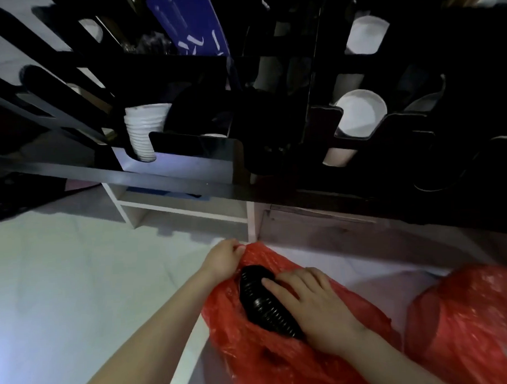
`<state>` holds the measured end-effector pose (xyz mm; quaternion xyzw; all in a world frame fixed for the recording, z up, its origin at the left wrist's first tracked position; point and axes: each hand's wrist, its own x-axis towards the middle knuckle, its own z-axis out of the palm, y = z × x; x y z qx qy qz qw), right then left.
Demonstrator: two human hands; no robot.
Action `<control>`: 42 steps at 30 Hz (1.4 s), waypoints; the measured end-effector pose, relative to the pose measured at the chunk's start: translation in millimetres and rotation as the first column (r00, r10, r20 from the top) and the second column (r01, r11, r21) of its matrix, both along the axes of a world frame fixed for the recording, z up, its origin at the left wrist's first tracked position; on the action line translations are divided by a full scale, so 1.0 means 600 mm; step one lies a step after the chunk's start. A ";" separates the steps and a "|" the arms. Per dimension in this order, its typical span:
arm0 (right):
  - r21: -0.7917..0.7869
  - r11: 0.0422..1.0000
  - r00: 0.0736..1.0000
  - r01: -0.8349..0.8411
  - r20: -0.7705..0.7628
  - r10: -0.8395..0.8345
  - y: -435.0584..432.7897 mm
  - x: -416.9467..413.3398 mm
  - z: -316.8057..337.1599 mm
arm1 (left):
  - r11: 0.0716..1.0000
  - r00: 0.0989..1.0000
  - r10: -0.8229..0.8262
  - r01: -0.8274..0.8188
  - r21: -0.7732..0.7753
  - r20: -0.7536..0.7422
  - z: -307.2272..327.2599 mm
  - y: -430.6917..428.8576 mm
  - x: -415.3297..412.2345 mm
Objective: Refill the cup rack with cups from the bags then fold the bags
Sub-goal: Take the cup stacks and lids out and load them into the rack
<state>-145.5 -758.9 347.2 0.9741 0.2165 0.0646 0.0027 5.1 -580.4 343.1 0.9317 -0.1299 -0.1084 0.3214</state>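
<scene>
A red plastic bag (246,335) lies on the pale floor below the counter. My left hand (223,260) pinches its upper edge and holds it open. Inside lies a ribbed black stack of cups (262,300) on its side, and my right hand (313,301) grips that stack from the right. A second red bag (466,316) sits bunched at the lower right. Above, the black cup rack (193,148) holds a white cup stack (142,132) at its left slot and white cups (360,113) in the right slots.
A black counter edge (160,178) runs across the middle, with white shelving (184,211) under it. A blue board (189,24) leans behind the rack. Pale floor (77,284) spreads to the left of the bags.
</scene>
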 end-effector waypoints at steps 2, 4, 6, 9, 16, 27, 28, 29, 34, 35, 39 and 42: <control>-0.020 0.998 0.988 -0.055 -0.143 0.051 -0.002 -0.007 0.000 | 0.999 0.998 -0.009 0.006 -0.031 -0.069 -0.019 0.003 -0.008; 0.032 0.993 0.966 -0.115 -0.228 0.119 0.000 -0.007 0.002 | 0.998 0.995 -0.004 -0.003 -0.058 -0.104 -0.029 0.007 -0.014; 0.076 0.988 0.959 -0.133 -0.242 0.148 0.005 -0.005 0.009 | 0.996 0.991 -0.001 -0.011 -0.089 -0.132 -0.032 0.009 -0.016; 0.127 0.984 0.945 -0.124 -0.287 0.156 0.017 0.001 0.017 | 0.992 0.981 -0.009 -0.016 -0.126 -0.195 -0.032 0.006 -0.023; 0.134 0.982 0.904 -0.132 -0.391 0.175 0.046 0.007 0.025 | 0.967 0.969 -0.022 -0.043 -0.251 -0.248 -0.027 0.008 -0.044; 0.142 0.983 0.922 -0.119 -0.353 0.162 0.041 -0.007 0.037 | 0.961 0.982 0.000 -0.051 -0.272 -0.187 -0.014 0.039 -0.084; 0.138 0.985 0.924 -0.104 -0.354 0.147 0.040 -0.009 0.035 | 0.960 0.984 -0.001 -0.049 -0.275 -0.178 -0.013 0.042 -0.090; 0.143 0.986 0.925 -0.089 -0.355 0.135 0.041 -0.011 0.034 | 0.956 0.985 -0.001 -0.050 -0.288 -0.175 -0.012 0.045 -0.096; 0.293 0.956 0.922 0.001 -0.371 0.113 0.035 -0.023 0.026 | 0.972 0.995 -0.050 0.030 -0.233 -0.081 -0.023 0.075 -0.121; 0.345 0.938 0.923 0.025 -0.369 0.111 0.032 -0.027 0.024 | 0.984 0.999 -0.040 0.035 -0.177 -0.020 -0.029 0.083 -0.124; 0.644 0.749 0.944 0.159 -0.321 0.075 0.017 -0.038 0.031 | 0.991 0.990 0.102 -0.092 -0.101 0.095 -0.040 0.105 -0.133; 0.804 0.557 0.966 0.210 -0.259 0.010 0.010 -0.044 0.048 | 0.977 0.990 0.070 -0.044 -0.209 0.121 -0.024 0.106 -0.146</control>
